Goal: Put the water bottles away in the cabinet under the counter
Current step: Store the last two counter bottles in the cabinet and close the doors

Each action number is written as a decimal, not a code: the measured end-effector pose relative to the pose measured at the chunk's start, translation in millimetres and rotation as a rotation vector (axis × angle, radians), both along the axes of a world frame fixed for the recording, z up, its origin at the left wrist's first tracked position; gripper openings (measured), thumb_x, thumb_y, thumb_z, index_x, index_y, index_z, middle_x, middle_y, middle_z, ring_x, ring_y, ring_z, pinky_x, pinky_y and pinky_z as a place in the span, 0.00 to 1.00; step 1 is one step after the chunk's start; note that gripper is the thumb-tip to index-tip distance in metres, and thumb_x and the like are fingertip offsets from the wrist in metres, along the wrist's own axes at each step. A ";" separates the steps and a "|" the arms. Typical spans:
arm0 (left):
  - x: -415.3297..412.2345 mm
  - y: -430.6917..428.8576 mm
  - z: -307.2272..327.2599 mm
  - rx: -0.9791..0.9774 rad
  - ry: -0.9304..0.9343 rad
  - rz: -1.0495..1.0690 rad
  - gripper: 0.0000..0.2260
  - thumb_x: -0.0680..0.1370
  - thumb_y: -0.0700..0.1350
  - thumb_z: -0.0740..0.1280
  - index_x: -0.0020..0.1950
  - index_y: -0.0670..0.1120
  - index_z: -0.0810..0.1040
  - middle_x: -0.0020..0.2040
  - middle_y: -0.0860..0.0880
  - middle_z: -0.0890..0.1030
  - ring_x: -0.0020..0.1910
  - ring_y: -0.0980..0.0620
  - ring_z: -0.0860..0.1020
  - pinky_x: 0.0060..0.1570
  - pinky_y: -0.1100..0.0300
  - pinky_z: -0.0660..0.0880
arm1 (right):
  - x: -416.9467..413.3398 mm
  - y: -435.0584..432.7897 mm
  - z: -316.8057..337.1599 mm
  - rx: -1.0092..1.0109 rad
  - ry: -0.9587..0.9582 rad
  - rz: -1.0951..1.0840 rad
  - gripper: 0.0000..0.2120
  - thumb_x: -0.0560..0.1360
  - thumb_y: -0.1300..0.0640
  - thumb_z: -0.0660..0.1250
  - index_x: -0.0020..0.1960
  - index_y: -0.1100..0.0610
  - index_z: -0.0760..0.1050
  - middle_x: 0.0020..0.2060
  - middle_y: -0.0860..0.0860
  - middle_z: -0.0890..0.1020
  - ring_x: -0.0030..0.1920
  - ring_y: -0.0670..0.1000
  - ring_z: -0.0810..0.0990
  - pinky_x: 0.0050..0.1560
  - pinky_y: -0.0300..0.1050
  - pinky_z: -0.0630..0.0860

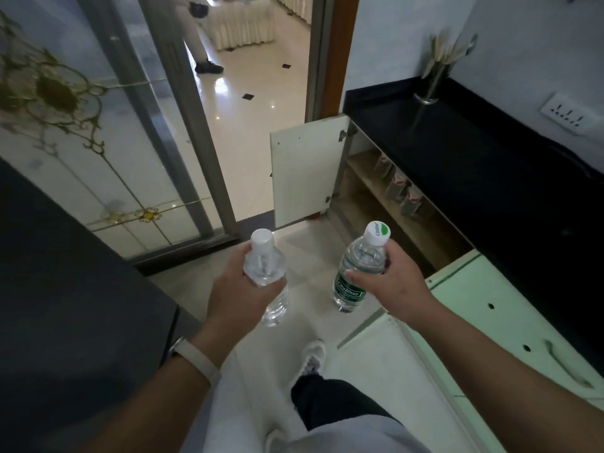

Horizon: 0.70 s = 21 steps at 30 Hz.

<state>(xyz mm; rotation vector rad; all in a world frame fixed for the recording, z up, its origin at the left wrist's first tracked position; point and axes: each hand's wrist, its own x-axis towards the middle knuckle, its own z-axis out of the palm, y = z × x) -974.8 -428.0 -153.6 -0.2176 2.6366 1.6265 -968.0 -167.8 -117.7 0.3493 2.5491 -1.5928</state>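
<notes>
- Head view looks down on two bare forearms held out over a pale tiled floor (327,253), each hand carrying one bottle upright.
- The left hand (240,291) has its fingers curled round the shoulder of a clear plastic water bottle with a plain white cap (265,273); no label shows on it.
- The right hand (394,282) grips a clear plastic water bottle with a dark green label and a white-and-green cap (354,273), thumb across the front just above the label and the fingers wrapped behind the neck.
- Both bottles are in the air, well apart from each other and short of the cabinet.
- The open cabinet under the black stone counter (457,152) lies ahead on the right; its white door (304,171) is swung wide open.
- Inside, a wooden shelf (359,163) holds a row of clear bottles with red-and-white labels (397,186).
- Nearer along the counter are closed pale green cabinet doors (483,308).
- A metal holder (431,83) stands on the counter's far end, and a white wall socket (562,114) is above it.
- A pale wristband (196,358) circles the left wrist.
</notes>
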 end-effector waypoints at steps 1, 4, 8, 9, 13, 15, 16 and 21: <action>-14.7 1.4 -4.6 -0.017 -0.007 -0.007 0.31 0.68 0.53 0.80 0.64 0.66 0.69 0.54 0.62 0.80 0.53 0.61 0.78 0.54 0.50 0.78 | -12.8 1.0 -4.4 -0.002 -0.006 0.000 0.22 0.67 0.53 0.79 0.57 0.45 0.75 0.49 0.45 0.83 0.50 0.45 0.82 0.56 0.52 0.80; -62.3 10.1 -14.5 -0.071 -0.022 -0.049 0.31 0.68 0.53 0.80 0.65 0.67 0.67 0.53 0.63 0.78 0.53 0.56 0.79 0.54 0.50 0.79 | -58.2 7.7 -17.0 -0.018 -0.013 0.000 0.21 0.68 0.54 0.79 0.56 0.46 0.74 0.48 0.44 0.82 0.49 0.44 0.81 0.53 0.46 0.80; -139.7 32.7 -19.7 -0.119 -0.025 -0.094 0.30 0.68 0.51 0.80 0.65 0.62 0.69 0.54 0.60 0.79 0.53 0.52 0.80 0.53 0.48 0.79 | -129.0 24.8 -29.8 -0.060 -0.016 -0.073 0.21 0.68 0.55 0.79 0.57 0.47 0.74 0.48 0.43 0.81 0.48 0.43 0.80 0.51 0.43 0.79; -160.0 40.5 -17.9 -0.128 -0.036 -0.110 0.30 0.69 0.51 0.80 0.66 0.61 0.69 0.55 0.58 0.78 0.54 0.51 0.79 0.53 0.49 0.79 | -146.4 30.7 -31.4 -0.061 -0.018 -0.088 0.21 0.68 0.55 0.79 0.57 0.48 0.74 0.48 0.44 0.81 0.48 0.43 0.80 0.52 0.43 0.79; -235.2 73.3 -7.9 -0.163 -0.053 -0.199 0.31 0.69 0.49 0.80 0.66 0.59 0.69 0.56 0.55 0.79 0.54 0.49 0.80 0.52 0.51 0.79 | -203.8 59.8 -32.4 -0.019 0.008 -0.140 0.20 0.67 0.54 0.79 0.54 0.47 0.74 0.47 0.43 0.81 0.47 0.42 0.80 0.50 0.42 0.79; -268.5 92.4 -1.2 -0.150 -0.049 -0.233 0.30 0.68 0.49 0.81 0.65 0.59 0.69 0.57 0.52 0.80 0.54 0.49 0.81 0.52 0.50 0.80 | -226.3 74.1 -29.0 -0.014 0.029 -0.171 0.19 0.67 0.55 0.79 0.52 0.48 0.74 0.45 0.43 0.81 0.46 0.40 0.80 0.49 0.43 0.79; -283.4 103.1 2.2 -0.155 -0.048 -0.247 0.30 0.68 0.48 0.81 0.64 0.59 0.69 0.56 0.51 0.80 0.53 0.49 0.81 0.52 0.53 0.80 | -236.0 81.6 -27.3 -0.022 0.035 -0.188 0.18 0.67 0.56 0.79 0.52 0.48 0.74 0.44 0.44 0.82 0.45 0.40 0.80 0.50 0.44 0.80; -339.1 157.3 14.2 -0.166 -0.044 -0.325 0.29 0.65 0.49 0.81 0.59 0.63 0.70 0.52 0.53 0.82 0.51 0.49 0.82 0.53 0.49 0.79 | -259.9 121.4 -19.4 -0.011 0.063 -0.310 0.20 0.65 0.50 0.79 0.52 0.43 0.75 0.45 0.41 0.82 0.46 0.41 0.81 0.53 0.50 0.80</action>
